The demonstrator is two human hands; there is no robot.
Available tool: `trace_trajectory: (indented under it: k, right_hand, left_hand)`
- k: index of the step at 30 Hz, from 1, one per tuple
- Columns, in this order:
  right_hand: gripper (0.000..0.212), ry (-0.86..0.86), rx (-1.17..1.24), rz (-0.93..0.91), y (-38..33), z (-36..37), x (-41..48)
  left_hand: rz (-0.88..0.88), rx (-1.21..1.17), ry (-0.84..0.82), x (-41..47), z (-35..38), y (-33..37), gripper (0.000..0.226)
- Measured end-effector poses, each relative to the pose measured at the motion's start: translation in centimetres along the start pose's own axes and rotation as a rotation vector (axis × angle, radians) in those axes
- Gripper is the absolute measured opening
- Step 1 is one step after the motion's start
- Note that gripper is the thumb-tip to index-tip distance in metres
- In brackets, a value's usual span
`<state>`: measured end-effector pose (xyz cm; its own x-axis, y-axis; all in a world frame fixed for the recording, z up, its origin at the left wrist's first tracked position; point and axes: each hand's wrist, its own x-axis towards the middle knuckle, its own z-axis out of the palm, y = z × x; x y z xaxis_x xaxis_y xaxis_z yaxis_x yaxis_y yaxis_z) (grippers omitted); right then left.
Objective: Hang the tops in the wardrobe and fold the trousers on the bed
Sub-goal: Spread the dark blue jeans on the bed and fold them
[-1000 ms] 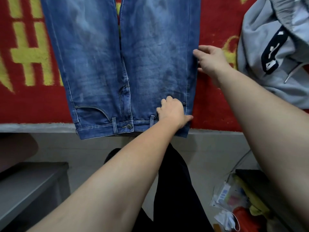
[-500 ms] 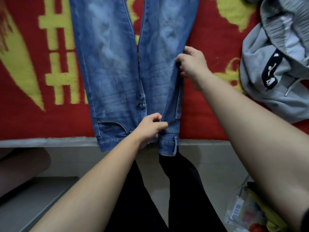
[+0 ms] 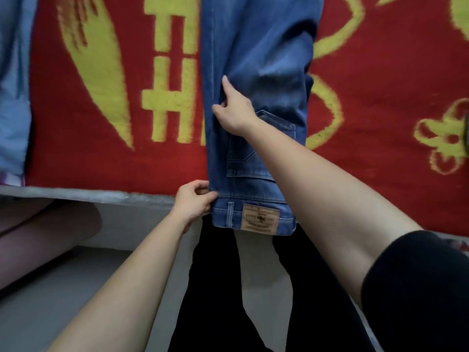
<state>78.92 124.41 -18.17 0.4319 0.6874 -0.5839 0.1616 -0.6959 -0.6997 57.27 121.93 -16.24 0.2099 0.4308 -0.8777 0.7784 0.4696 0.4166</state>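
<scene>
Jeans (image 3: 258, 72) now folded lengthwise, left hand (image 3: 194, 201) pinching waistband (image 3: 286, 219), right hand (image 3: 234, 110) holding edge

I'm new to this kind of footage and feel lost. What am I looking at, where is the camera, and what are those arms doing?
There is no machine: these are a person's two bare arms, filmed by one camera worn on the head, looking down. Blue jeans lie folded lengthwise on a red and yellow blanket, back pocket up, waistband nearest the camera. The left hand pinches the waistband's corner. The right hand rests on the jeans' left edge; whether it pinches cloth is unclear.
</scene>
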Motion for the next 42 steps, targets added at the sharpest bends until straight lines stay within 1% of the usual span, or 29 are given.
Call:
trace_trajectory:
  k: [2,4,6,7,9,11,12,13,14,15,17,19,22,24,26,29,31,32,33,35,38,40,42]
  right_hand:
    - [0.08,0.008,-0.045,0.022,1.2,1.3,0.3]
    - [0.081,0.052,0.047,0.031,1.8,1.8,0.4]
    - [0.08,0.055,0.138,0.03,2.0,1.9,0.3]
    - [0.08,0.032,0.108,0.011,2.0,1.8,0.2]
    - [0.08,-0.058,-0.025,-0.019,1.9,1.4,0.2]
    - [0.077,-0.151,-0.084,0.0,1.5,0.3,0.8]
    - [0.073,-0.18,-0.079,0.021,1.2,-0.4,1.1]
    - [0.066,-0.189,-0.07,0.032,1.0,-1.1,1.5]
    - [0.059,-0.17,-0.061,0.032,0.9,-1.9,1.8]
    - [0.053,-0.121,-0.048,0.03,0.9,-2.6,2.3]
    - [0.047,0.029,0.006,0.033,0.8,-4.2,3.4]
    - [0.044,0.177,0.135,0.055,0.4,-5.7,5.2]
    - [0.04,0.357,0.313,0.083,-0.7,-7.8,8.1]
    - [0.041,0.426,0.337,0.107,-1.4,-8.7,10.0]
    - [0.043,0.456,0.301,0.133,-2.2,-9.1,11.5]
    - [0.037,0.472,0.215,0.161,-3.3,-9.3,12.6]
    - [0.019,0.422,0.115,0.171,-4.0,-9.3,13.0]
    - [0.01,0.387,0.062,0.184,-4.3,-9.4,13.4]
    - [0.011,0.362,0.021,0.202,-4.7,-9.5,13.7]
    - [0.016,0.36,-0.064,0.231,-5.5,-10.3,14.8]
    - [0.027,0.504,-0.216,0.156,-6.7,-12.0,17.3]
    - [0.034,0.585,-0.251,0.097,-7.6,-13.0,19.1]
    - [0.035,0.583,-0.318,0.088,-8.2,-13.4,20.9]
  left_hand:
    - [0.015,-0.008,-0.003,1.1,-0.1,-1.2,0.018]
    - [0.035,0.031,0.008,1.8,-0.4,-1.8,0.021]
    - [0.037,0.082,0.005,2.2,-0.7,-2.2,0.019]
    - [0.033,0.108,-0.007,2.4,-0.7,-2.2,0.017]
    - [0.02,0.193,-0.022,2.4,-0.7,-1.8,0.013]
    - [0.056,0.422,-0.035,2.4,-1.0,-0.7,0.013]
    - [0.093,0.556,-0.037,2.4,-1.2,0.2,0.017]
    - [0.13,0.627,-0.025,2.5,-1.5,1.1,0.022]
    - [0.164,0.619,-0.012,2.9,-1.8,2.2,0.025]
    - [0.196,0.542,0.003,3.3,-2.1,3.5,0.027]
    - [0.262,0.357,0.073,4.7,-2.3,7.1,0.028]
    - [0.363,0.299,0.141,6.9,-2.1,11.3,0.031]
    - [0.467,0.395,0.201,10.3,-1.4,16.9,0.037]
    - [0.483,0.535,0.217,12.4,-1.2,19.0,0.031]
    - [0.49,0.606,0.238,13.5,-1.4,19.4,0.022]
    - [0.461,0.527,0.266,13.6,-2.2,18.0,0.022]
    - [0.409,0.512,0.239,13.7,-2.8,17.4,0.022]
    - [0.375,0.524,0.199,14.1,-3.2,17.6,0.019]
    - [0.342,0.528,0.146,14.5,-3.6,18.3,0.017]
    - [0.326,0.49,0.053,15.6,-4.2,20.4,0.022]
    - [0.391,0.355,-0.003,16.9,-4.6,23.9,0.019]
    - [0.35,0.221,-0.071,17.6,-4.2,25.0,0.018]
    - [0.312,0.13,-0.094,17.8,-3.7,24.9,0.018]
